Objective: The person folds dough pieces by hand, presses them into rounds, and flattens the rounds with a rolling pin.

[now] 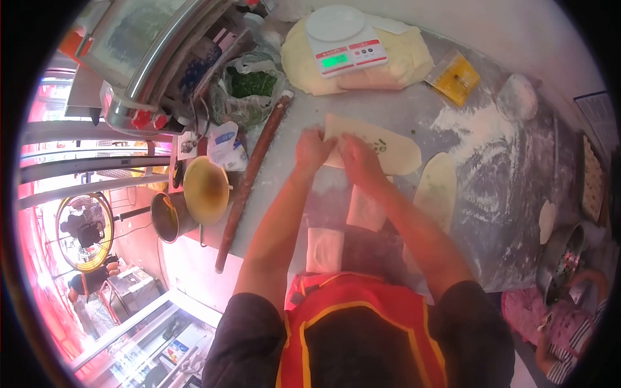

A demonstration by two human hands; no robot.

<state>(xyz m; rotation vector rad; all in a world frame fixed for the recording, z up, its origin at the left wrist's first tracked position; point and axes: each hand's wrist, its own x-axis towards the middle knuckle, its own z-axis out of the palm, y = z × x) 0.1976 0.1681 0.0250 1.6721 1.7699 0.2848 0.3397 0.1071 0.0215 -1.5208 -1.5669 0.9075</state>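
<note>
Floured steel worktop (517,194), street-side stall.

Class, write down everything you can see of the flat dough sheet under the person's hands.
The dough sheet is pale cream, rolled thin into a long oval, and lies flat on the floured grey table. Dark green flecks sit near its middle. The left hand and right hand curl over one end, which looks lifted or folded. Whether it touches the dough strip beside it is unclear.
</note>
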